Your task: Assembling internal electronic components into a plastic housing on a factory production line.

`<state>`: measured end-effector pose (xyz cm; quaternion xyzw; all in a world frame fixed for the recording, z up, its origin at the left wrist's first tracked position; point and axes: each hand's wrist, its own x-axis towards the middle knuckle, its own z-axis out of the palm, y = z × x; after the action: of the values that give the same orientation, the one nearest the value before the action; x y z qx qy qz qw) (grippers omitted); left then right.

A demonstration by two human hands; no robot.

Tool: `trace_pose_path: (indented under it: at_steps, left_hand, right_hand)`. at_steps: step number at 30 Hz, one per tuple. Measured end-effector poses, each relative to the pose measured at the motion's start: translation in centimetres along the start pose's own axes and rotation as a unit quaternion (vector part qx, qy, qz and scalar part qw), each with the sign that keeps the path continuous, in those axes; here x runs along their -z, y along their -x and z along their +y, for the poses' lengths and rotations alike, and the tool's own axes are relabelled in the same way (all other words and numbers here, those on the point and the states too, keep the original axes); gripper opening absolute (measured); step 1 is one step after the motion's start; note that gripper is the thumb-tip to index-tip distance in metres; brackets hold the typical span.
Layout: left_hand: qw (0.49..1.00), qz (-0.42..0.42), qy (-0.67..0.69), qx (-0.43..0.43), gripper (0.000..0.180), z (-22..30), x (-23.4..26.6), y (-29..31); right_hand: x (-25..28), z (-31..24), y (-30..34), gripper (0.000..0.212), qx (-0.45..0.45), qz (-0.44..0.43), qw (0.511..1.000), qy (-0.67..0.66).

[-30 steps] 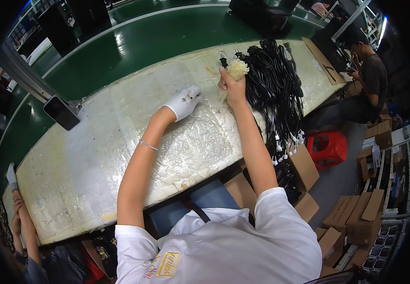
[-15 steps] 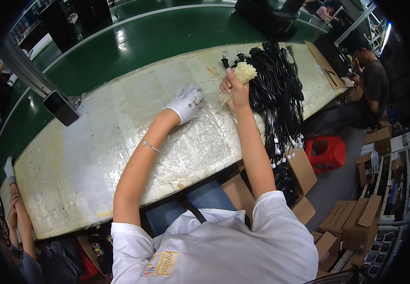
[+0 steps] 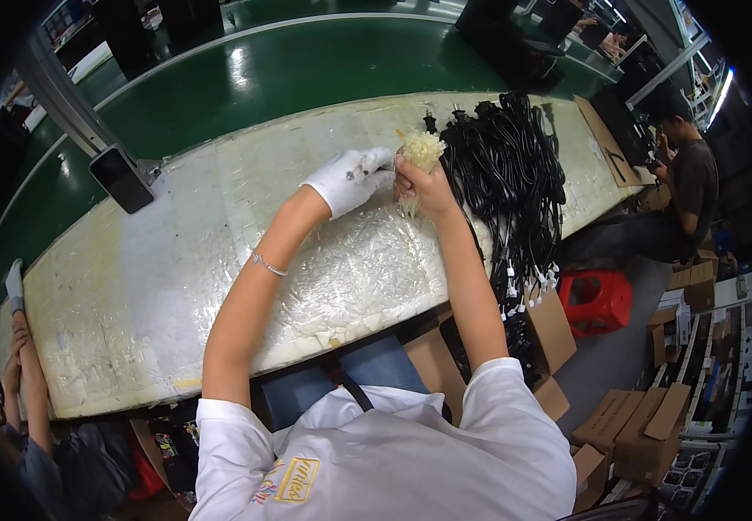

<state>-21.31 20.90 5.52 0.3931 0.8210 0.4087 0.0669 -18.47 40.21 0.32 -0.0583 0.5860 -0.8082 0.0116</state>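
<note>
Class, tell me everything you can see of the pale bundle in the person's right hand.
The bundle is cream-coloured, of many thin strips, plastic by their look. Knobbly ends crowd into a wide tuft at the top; thin tails poke out below. It slants, the tuft farther off and slightly right. The bare right hand is closed around its middle; the gloved left hand is close beside it, contact unclear. It is over the table, just left of the black cables.

Factory assembly workshop, long green workbench, heaped black cables, cardboard boxes, seated co-worker
</note>
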Motion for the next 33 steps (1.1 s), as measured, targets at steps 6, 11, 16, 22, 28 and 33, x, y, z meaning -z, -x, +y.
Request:
trace_pose_path:
  at_steps: [6, 11, 16, 22, 28, 33]
  left_hand:
    - [0.998, 0.02, 0.024, 0.045, 0.019, 0.0, 0.7, -0.4]
    - [0.998, 0.028, 0.03, 0.049, 0.024, -1.3, 0.5, -0.7]
    - [0.982, 0.156, 0.104, 0.015, 0.035, -1.7, -0.2, -1.4]
    - [0.869, 0.105, 0.474, 0.093, 0.069, -3.0, 0.2, -1.5]
    - [0.82, 0.038, 0.565, 0.08, 0.088, -0.6, -0.5, -1.4]
    - [0.829, 0.059, 0.555, 0.041, 0.085, 0.6, -0.5, -1.2]
  right_hand:
    - [-0.8, 0.3, 0.0, 0.02, -0.01, 0.004, 1.0, -0.011]
    - [-0.7, 0.3, 0.2, 0.024, -0.053, -0.035, 0.996, 0.06]
    - [-0.2, 0.6, 0.4, 0.023, -0.034, -0.008, 0.998, 0.052]
    - [-2.2, 1.4, 0.6, 0.024, 0.189, 0.123, 0.917, 0.327]
    - [-3.4, 0.5, 1.1, 0.026, 0.22, 0.081, 0.888, 0.396]
    - [-4.1, 0.2, 1.2, 0.023, 0.269, 0.076, 0.886, 0.369]
